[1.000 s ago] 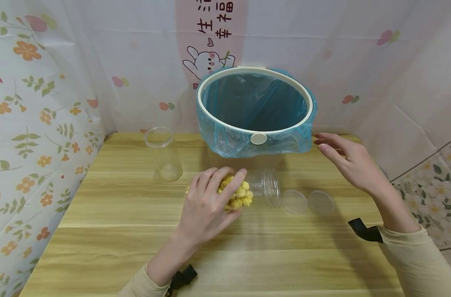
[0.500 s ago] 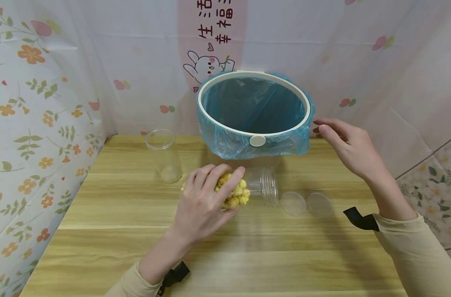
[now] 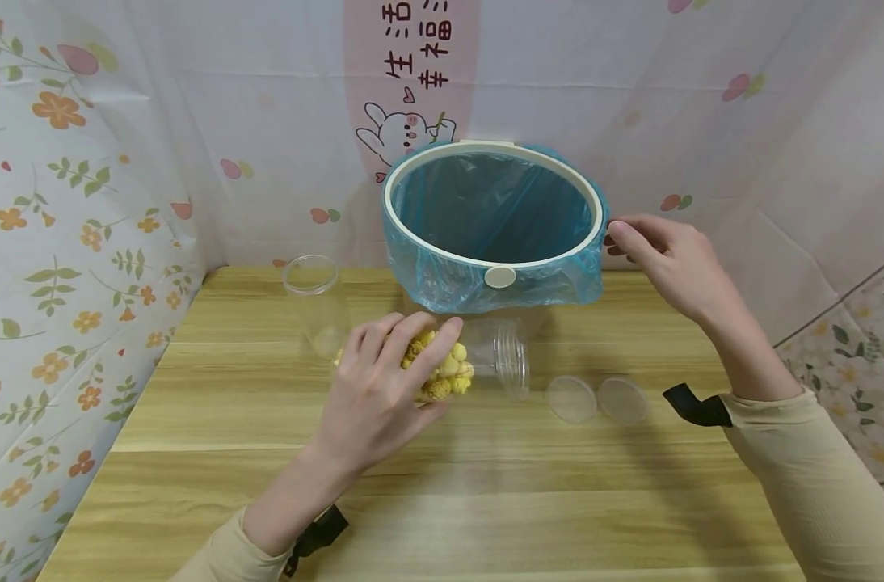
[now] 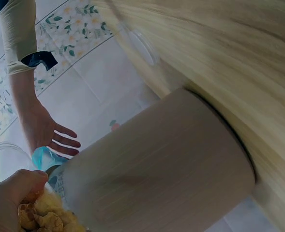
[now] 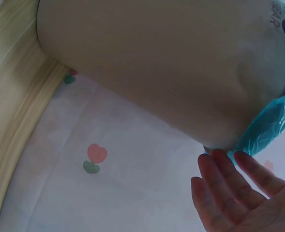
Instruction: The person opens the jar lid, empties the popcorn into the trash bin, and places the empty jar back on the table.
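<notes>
My left hand (image 3: 376,388) grips a clear plastic jar (image 3: 511,360) lying on its side in the air, its threaded open mouth toward the right. Yellow popcorn (image 3: 449,372) fills the part of the jar under my fingers, and kernels also show by my thumb in the left wrist view. Behind the jar stands a trash bin (image 5: 157,63) with a cream rim (image 3: 500,263) and a blue bag (image 3: 449,287) folded over it. At the bin's right side is my right hand (image 3: 678,263), fingers extended, fingertips right at the bag's edge.
A second clear jar (image 3: 318,311) stands upright without a lid, left of the bin. Two clear round lids, a left lid (image 3: 571,399) and a right lid (image 3: 622,401), lie on the wooden table (image 3: 486,517). Printed cloth (image 3: 267,121) hangs behind.
My left hand has shifted left with the jar, a little closer to the bin. My right hand has risen and come in to the bin's right rim.
</notes>
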